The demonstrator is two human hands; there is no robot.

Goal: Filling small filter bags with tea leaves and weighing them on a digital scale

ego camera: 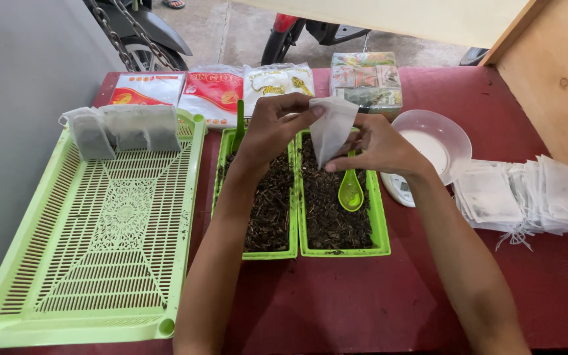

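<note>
- Left hand (272, 130) pinches the top left corner of a small white filter bag (332, 129) between thumb and fingers (310, 113), closed tight on the thin, papery fabric
- Right hand (379, 146) grips the same bag lower down on its right edge, fingers curled shut on it; the bag hangs limp, slightly translucent and creased, above the two narrow trays at the centre
- Right narrow tray (380, 223) is bright green smooth plastic, rectangular, filled with dark, coarse dried leaf; a glossy lime-green plastic spoon (350, 191) lies in it, bowl toward the near end
- Left narrow tray (218, 190) touches it side by side and holds the same crumbly dark leaf; a darker green spoon handle (239, 125) stands up at its far end
- Large pale green tray (100, 263) at left has a perforated lattice floor with an ornate centre pattern; filled white bags (123, 130), showing grey through the fabric, lean in a row at its far end
- Stack of empty flat white bags (534, 197) with thin strings fans out on the right of the dark red tabletop (336, 302)
- Clear round plastic bowl (435, 141) sits on a small white scale (399, 189) just right of the trays
- Shiny printed packets (212, 92) and a wrapped block of packets (366, 80) lie along the far edge
</note>
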